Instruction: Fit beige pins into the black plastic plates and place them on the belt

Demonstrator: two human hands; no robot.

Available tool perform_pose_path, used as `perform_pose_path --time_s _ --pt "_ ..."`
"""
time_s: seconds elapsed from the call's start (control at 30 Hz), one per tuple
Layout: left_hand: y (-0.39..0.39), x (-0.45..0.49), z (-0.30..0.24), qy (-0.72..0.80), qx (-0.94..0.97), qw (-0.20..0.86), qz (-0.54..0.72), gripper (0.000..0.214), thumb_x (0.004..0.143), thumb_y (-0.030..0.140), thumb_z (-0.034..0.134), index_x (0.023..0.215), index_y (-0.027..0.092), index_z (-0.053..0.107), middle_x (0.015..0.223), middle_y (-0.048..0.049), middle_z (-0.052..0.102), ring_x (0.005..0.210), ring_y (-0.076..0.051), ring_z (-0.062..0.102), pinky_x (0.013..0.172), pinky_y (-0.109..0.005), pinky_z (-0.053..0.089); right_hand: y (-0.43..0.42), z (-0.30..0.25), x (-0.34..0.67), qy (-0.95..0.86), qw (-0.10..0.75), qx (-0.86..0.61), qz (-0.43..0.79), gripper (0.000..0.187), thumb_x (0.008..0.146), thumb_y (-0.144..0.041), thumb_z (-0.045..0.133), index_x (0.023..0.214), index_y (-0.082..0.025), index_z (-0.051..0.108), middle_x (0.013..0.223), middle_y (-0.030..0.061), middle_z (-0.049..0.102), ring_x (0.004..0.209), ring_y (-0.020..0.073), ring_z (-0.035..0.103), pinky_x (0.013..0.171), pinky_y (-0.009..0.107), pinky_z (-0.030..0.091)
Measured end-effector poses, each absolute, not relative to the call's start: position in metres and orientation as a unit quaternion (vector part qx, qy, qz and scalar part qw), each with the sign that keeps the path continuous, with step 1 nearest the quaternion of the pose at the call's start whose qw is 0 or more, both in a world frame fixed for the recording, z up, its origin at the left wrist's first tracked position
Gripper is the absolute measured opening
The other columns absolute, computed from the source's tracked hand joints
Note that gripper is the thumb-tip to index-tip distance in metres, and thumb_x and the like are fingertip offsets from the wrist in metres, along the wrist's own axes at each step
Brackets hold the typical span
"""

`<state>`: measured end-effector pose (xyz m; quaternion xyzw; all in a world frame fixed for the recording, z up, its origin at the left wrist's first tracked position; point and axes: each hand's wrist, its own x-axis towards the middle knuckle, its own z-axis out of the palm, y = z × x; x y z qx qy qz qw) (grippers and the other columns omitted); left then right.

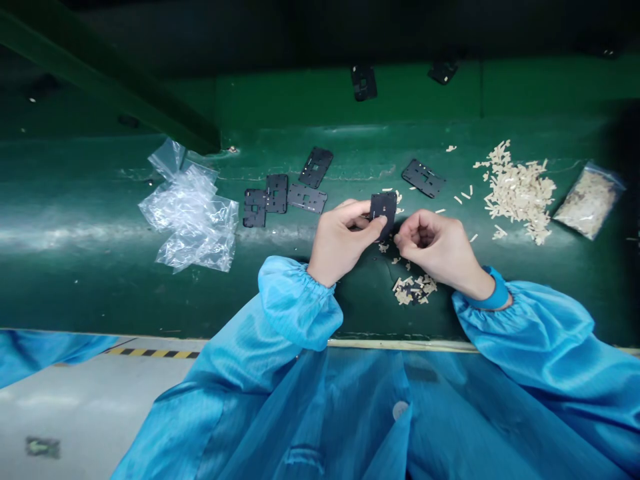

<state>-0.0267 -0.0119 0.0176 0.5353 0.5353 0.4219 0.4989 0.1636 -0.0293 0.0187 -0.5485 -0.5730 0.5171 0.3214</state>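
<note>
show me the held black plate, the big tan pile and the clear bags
black plate [385,205]: head view, upper middle, above the thumb
tan pile [520,192]: head view, middle of the heap
clear bags [193,217]: head view, centre of the bunch

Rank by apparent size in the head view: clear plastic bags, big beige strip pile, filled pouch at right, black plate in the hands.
1. clear plastic bags
2. big beige strip pile
3. filled pouch
4. black plate, partly covered

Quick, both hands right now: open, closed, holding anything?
Left hand: closed, pinching the black plate.
Right hand: fingers curled shut at the plate's edge; whether it holds anything cannot be told.
</note>
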Motion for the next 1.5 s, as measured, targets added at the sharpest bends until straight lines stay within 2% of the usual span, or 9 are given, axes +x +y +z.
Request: perform_pose_path --time_s 0.6,0.77,1.1,1.27,1.5 --pt "-0.013 -0.027 0.021 0.526 0.527 0.518 0.422 0.020 0.080 0.026 0.077 0.098 0.019 0.082 0.087 -0.0016 0.071 0.071 -0.010 0.063 0.070 -0.022 0.054 -0.025 0.022 0.165 -0.536 0.324 -0.542 0.560 0.010 0.077 -0.016 0.073 0.075 -0.018 0.064 0.065 -0.0017 0.061 0.056 0.0100 0.049 0.052 0.025 0.037" --pt "-0.012 -0.028 0.021 0.516 0.503 0.551 0.421 0.023 0.080 0.031 0.080 0.100 0.020 0.083 0.089 -0.0026 0.074 0.075 -0.013 0.066 0.071 -0.025 0.057 -0.023 0.023 0.167 -0.526 0.315 -0.542 0.575 0.013 0.078 -0.021 0.076 0.075 -0.018 0.064 0.067 -0.0009 0.062 0.057 0.0101 0.050 0.052 0.025 0.038" --pt "-0.013 -0.033 0.019 0.475 0.394 0.667 0.417 0.032 0.075 0.038 0.087 0.103 0.022 0.082 0.098 -0.0033 0.080 0.081 -0.018 0.075 0.080 -0.034 0.065 -0.019 0.039 0.166 -0.477 0.295 -0.503 0.658 0.023 0.082 -0.030 0.077 0.073 -0.018 0.061 0.054 -0.0058 0.050 0.049 0.0076 0.040 0.048 0.024 0.027" --pt "-0.013 -0.034 0.016 0.453 0.367 0.705 0.404 0.035 0.074 0.038 0.089 0.104 0.023 0.081 0.100 -0.0041 0.081 0.082 -0.018 0.076 0.078 -0.035 0.066 -0.020 0.036 0.169 -0.454 0.291 -0.478 0.693 0.029 0.080 -0.036 0.083 0.071 -0.018 0.061 0.052 -0.0061 0.050 0.048 0.0077 0.040 0.047 0.024 0.026" --pt "-0.013 -0.032 0.019 0.418 0.304 0.759 0.397 0.033 0.072 0.037 0.090 0.099 0.022 0.081 0.090 -0.0024 0.079 0.070 -0.012 0.072 0.065 -0.025 0.064 -0.023 0.030 0.171 -0.429 0.312 -0.393 0.751 0.027 0.088 -0.037 0.080 0.080 -0.019 0.061 0.058 -0.0055 0.055 0.050 0.0076 0.044 0.049 0.022 0.031"
